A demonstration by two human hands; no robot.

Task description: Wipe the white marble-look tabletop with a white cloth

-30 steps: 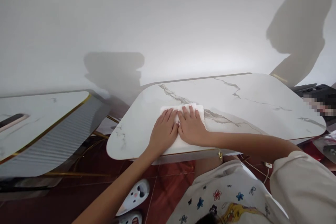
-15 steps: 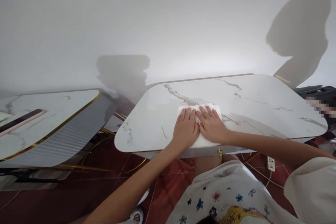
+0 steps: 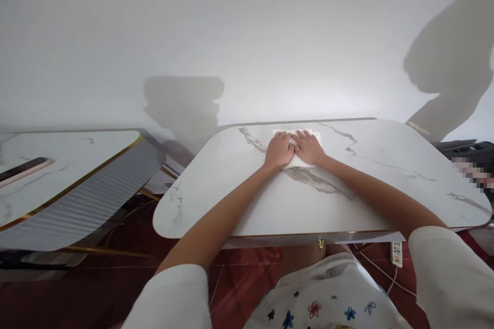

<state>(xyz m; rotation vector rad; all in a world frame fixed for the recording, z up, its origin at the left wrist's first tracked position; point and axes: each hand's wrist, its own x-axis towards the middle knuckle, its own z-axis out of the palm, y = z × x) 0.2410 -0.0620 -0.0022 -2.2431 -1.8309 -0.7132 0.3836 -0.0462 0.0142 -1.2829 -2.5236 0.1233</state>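
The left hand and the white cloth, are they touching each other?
Touching. The head view shows the left hand lying palm-down over the white cloth, covering part of it.

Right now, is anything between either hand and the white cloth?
Nothing visible: the left hand and the right hand both rest directly on the cloth, which lies on the table.
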